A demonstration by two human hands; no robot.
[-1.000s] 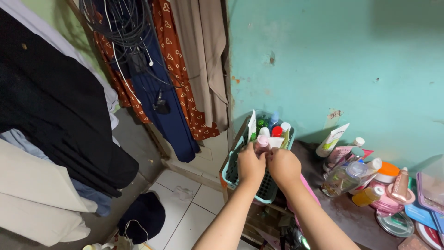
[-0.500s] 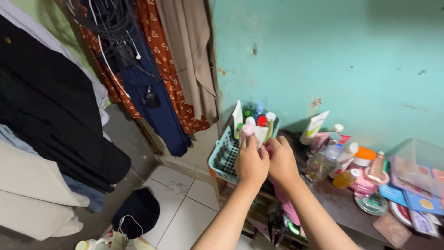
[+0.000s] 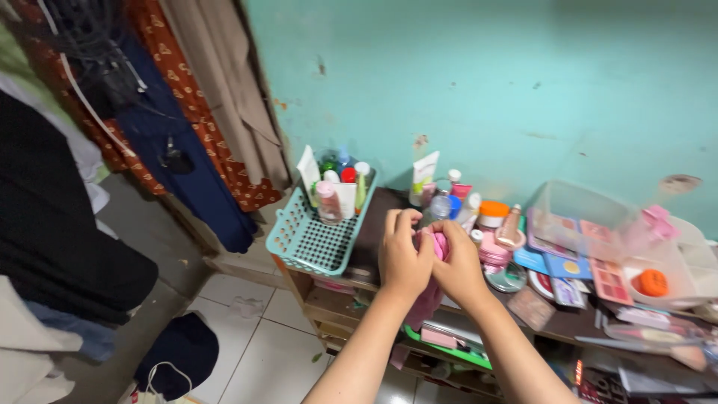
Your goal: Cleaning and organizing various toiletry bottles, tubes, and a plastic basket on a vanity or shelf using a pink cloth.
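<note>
The left hand (image 3: 404, 258) and right hand (image 3: 458, 268) are pressed together above the near edge of the table (image 3: 374, 217), both closed around a bunched pink cloth (image 3: 436, 245). The cloth is soft and crumpled; a fold shows between the thumbs and a tail hangs below the palms. Just right of the hands stands a crowd of small bottles (image 3: 441, 203) and jars, so a wide sweep of the cloth could likely tip one. To the left, a teal basket (image 3: 310, 239) full of tubes overhangs the table's end and might be nudged off.
</note>
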